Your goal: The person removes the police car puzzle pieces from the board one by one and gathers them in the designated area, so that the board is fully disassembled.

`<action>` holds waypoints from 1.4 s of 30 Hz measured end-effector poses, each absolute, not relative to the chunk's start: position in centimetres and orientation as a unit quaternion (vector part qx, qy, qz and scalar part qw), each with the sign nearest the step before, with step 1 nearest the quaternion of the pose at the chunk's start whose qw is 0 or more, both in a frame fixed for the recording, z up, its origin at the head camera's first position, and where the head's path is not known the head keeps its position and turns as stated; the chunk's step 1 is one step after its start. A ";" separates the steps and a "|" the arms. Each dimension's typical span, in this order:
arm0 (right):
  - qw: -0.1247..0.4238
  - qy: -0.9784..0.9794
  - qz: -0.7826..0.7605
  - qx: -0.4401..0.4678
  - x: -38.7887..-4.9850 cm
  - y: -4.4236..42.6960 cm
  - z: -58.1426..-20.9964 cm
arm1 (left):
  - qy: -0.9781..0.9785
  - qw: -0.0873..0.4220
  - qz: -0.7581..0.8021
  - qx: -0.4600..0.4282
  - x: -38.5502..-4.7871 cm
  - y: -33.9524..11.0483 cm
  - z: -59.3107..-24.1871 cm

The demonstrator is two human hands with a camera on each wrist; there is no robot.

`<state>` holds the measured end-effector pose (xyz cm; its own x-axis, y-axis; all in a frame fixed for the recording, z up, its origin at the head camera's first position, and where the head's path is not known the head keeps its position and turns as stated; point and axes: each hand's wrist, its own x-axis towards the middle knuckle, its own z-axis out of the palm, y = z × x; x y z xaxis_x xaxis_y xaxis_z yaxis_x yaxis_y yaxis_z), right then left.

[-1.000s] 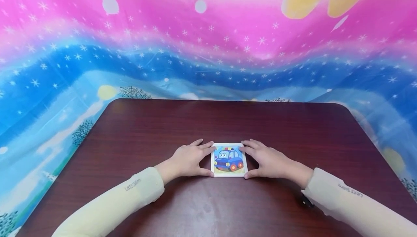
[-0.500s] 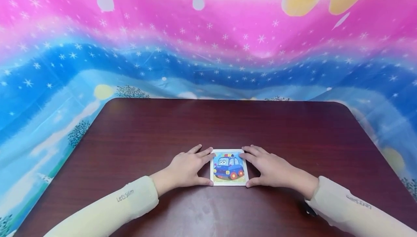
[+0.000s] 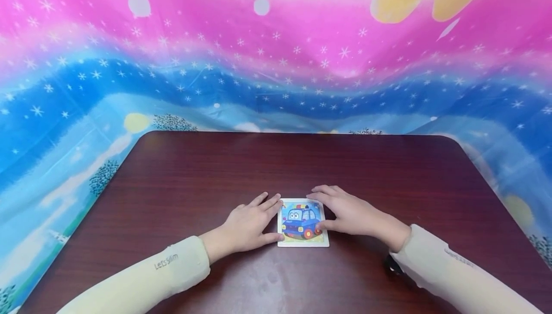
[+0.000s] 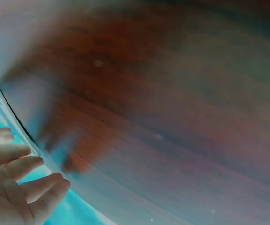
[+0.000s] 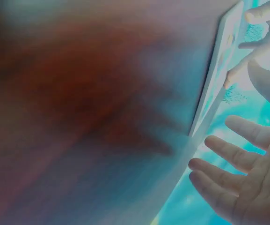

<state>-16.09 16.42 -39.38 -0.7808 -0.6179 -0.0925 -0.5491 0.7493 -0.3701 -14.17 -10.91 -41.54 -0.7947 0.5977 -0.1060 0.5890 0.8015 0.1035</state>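
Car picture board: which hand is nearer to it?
Left. The left hand is at the left edge of the car picture board, thumb and fingertips appearing to touch it; the right hand hovers over the right side, apparently clear of it.

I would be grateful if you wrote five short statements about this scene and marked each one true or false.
1. A square picture tile with a white border lies flat on a dark red-brown wood-grain table. True.
2. The tile shows a green train. False: it shows a blue cartoon car with red wheels.
3. The person's left hand is at the tile's left edge, and the right hand is at its right side. True.
4. The right hand is clenched into a fist. False: its fingers are extended.
5. Beyond the table hangs a pink and blue fabric backdrop with white snowflakes. True.
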 end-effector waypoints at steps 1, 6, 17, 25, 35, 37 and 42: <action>0.105 0.928 -0.166 -0.317 -16.3 16.1 -39.3 | 0.947 0.066 0.034 0.312 -14.2 -10.9 -41.6; 0.114 0.922 -0.179 -0.324 -17.5 14.5 -39.3 | 0.949 0.065 0.032 0.307 -14.2 -10.7 -41.8; 0.148 0.906 -0.183 -0.351 -19.1 12.3 -39.9 | 0.949 0.072 0.036 0.304 -14.5 -10.5 -41.7; 0.173 0.902 -0.190 -0.346 -19.6 11.5 -40.2 | 0.950 0.078 0.039 0.300 -14.6 -10.6 -41.6; 0.187 0.898 -0.211 -0.338 -19.7 10.6 -40.2 | 0.950 0.091 0.048 0.294 -14.5 -10.5 -41.5; 0.187 0.898 -0.209 -0.339 -19.7 10.4 -40.2 | 0.950 0.092 0.048 0.293 -14.5 -10.5 -41.5; 0.195 0.899 -0.202 -0.335 -19.7 10.2 -40.1 | 0.950 0.096 0.052 0.291 -14.6 -10.5 -41.5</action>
<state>-19.72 10.22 -40.11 -0.6995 -0.6817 -0.2147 -0.5245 0.6937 -0.4937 -14.56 -10.48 -41.55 -0.8118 0.5635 -0.1533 0.5436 0.8251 0.1542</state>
